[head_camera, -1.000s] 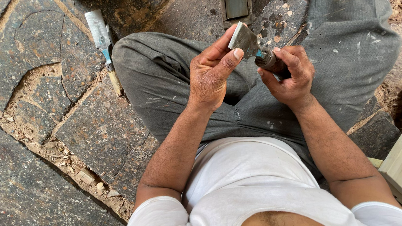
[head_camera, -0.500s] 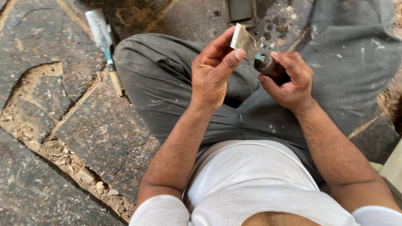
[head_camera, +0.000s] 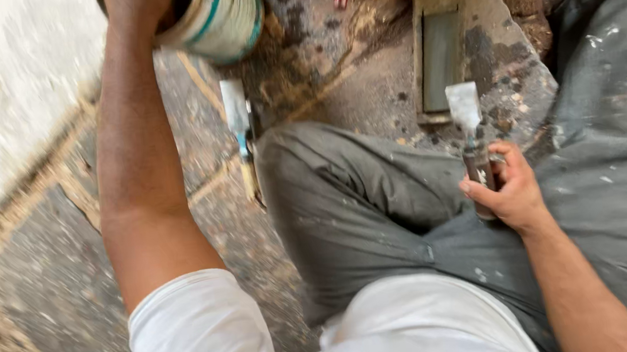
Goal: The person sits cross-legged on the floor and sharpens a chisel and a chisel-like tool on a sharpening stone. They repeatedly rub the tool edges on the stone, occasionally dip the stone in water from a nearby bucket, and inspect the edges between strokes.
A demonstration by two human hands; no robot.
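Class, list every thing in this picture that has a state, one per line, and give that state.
Left hand: reaching into the can.
White can with green stripes: tilted, mouth open.
Right hand: closed round the scraper's handle.
Brown-handled metal scraper: held upright, blade up.
Second flat-bladed scraper: lying untouched on the stone floor.
Grey rectangular block: lying flat.

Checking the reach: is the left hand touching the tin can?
Touching: the head view shows the left hand on the rim of the tin can.
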